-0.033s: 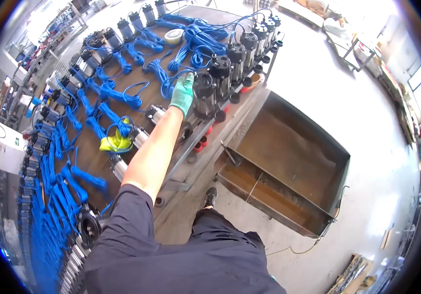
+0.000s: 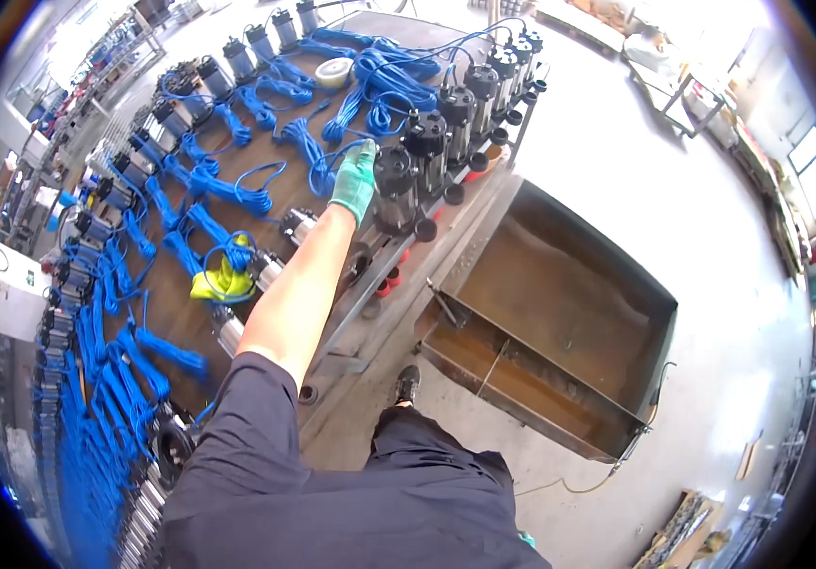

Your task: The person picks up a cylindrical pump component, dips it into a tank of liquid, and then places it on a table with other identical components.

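Observation:
My left hand [image 2: 356, 181], in a green glove, reaches over the bench's right edge, beside a steel pump [image 2: 396, 194] with a black top. Its fingers are drawn together near the pump's top. A blue cable [image 2: 307, 147] bundle lies just left of the glove, and a strand passes by the fingertips. Whether the fingers grip that strand or the pump is hidden. Of my right hand [image 2: 526, 539], only a sliver of green glove shows at the lower edge, beside my dark clothing. Under my left forearm a silver pump [image 2: 298, 226] lies on its side.
More upright pumps [image 2: 459, 116] line the bench's right edge; others with blue cables fill its left side. A yellow-green cloth [image 2: 223, 282] and a white roll [image 2: 334, 72] lie on the bench. To the right stands a metal tank [image 2: 560, 294] holding brownish water.
The view has shifted very slightly. A little more of my right glove shows at the lower edge. My left hand stays beside the same pump.

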Available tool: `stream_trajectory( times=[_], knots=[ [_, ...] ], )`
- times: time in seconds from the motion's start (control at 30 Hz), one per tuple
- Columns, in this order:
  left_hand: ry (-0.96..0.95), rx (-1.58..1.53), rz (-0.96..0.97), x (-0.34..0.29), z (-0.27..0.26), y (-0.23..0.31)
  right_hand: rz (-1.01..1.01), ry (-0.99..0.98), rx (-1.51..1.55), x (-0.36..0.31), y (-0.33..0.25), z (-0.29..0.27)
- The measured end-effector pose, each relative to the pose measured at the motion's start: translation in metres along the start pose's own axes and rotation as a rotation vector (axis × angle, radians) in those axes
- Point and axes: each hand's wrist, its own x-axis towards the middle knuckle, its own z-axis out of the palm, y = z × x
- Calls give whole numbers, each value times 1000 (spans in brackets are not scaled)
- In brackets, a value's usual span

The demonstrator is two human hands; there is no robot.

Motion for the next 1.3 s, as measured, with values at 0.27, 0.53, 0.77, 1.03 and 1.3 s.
stream_trajectory(
  times=[0.27,0.53,0.77,1.03,1.3],
  knots=[
    [-149,-634,-176,17,19,32,36,52,88,-15,-32,40],
    [-431,-276,32,-124,31,156,-126,55,331,8,-123,27],
    [-628,-653,-204,-221,53,248,-473,-253,677,-68,-418,-3],
    [-485,-732,-511,-290,87,160,-477,-67,546,-41,-411,-27],
    [-685,256,-471,-334,92,-2,-792,399,-223,8,-428,-52]
  ],
)
